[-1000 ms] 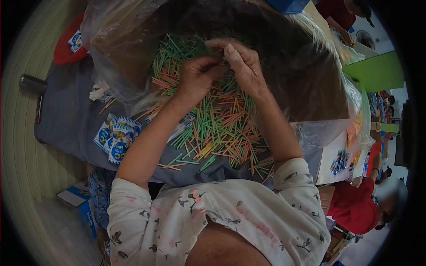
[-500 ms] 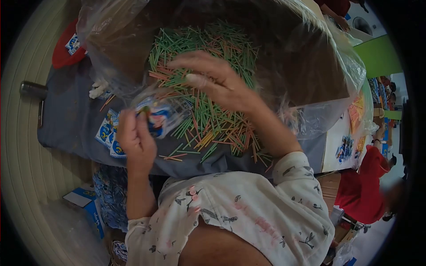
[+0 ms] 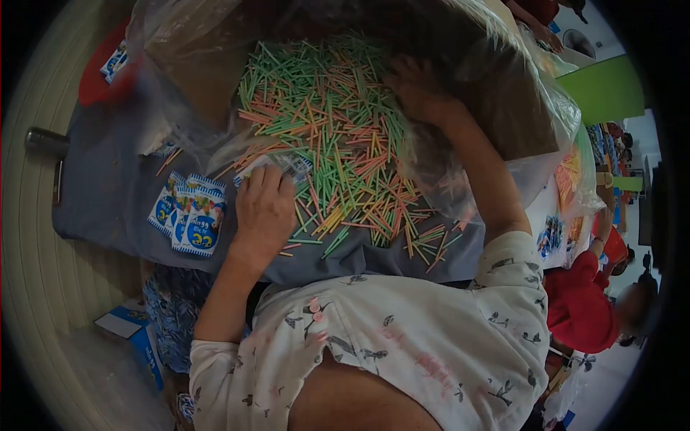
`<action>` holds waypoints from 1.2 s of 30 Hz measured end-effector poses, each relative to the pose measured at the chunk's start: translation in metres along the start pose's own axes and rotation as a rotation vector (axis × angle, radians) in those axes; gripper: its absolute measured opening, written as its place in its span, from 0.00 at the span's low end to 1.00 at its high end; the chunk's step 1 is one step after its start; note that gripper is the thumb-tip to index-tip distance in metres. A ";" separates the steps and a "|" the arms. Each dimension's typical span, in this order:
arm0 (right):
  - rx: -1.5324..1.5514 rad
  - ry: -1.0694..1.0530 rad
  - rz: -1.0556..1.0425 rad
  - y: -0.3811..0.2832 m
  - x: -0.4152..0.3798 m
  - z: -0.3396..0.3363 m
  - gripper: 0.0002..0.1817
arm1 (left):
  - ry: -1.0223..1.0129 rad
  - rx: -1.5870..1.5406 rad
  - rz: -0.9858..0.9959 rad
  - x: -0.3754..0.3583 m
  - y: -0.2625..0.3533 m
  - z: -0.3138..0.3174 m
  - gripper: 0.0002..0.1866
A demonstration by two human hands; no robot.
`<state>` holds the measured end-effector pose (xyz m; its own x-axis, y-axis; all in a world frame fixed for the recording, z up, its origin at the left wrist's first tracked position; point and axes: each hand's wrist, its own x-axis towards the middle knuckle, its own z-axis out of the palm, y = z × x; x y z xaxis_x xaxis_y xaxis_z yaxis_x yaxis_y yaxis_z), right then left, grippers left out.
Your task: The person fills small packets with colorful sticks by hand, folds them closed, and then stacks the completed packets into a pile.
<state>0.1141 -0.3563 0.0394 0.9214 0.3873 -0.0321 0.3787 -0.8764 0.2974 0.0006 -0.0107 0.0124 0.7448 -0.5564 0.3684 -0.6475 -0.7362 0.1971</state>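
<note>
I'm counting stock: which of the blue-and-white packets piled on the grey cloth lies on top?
The rightmost packet: its printed front shows whole, and it partly covers the middle packet.

Packets (image 3: pixel 203 226) on the cloth (image 3: pixel 104 205), left of the sticks (image 3: pixel 330 144), these partly in the box (image 3: pixel 514 108), partly before it

The sticks (image 3: pixel 323 136) are pale green, salmon pink and yellow (greenest toward twelve o'clock). At nine o'clock, the packets (image 3: pixel 203 219) are blue and white, the cloth (image 3: pixel 108 190) slate grey. The bowl (image 3: pixel 92 80) at ten is red, the panel (image 3: pixel 602 90) at two lime green. At six, the white shirt (image 3: pixel 424 323) has pink blotches and dark sprigs.
</note>
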 end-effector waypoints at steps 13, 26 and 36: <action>0.277 0.120 0.196 0.012 -0.008 0.024 0.21 | 0.280 0.039 -0.073 0.003 0.004 0.015 0.07; 0.421 0.387 0.315 0.051 -0.017 0.052 0.18 | 0.263 -0.109 -0.040 -0.013 -0.006 0.009 0.08; 1.311 0.602 0.374 -0.027 -0.001 -0.019 0.12 | 0.252 -0.141 -0.069 -0.012 -0.014 0.003 0.12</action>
<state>0.1014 -0.3270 0.0495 0.9311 -0.1414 0.3364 0.2423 -0.4496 -0.8597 0.0010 0.0055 0.0026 0.7355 -0.3810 0.5602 -0.6260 -0.6984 0.3469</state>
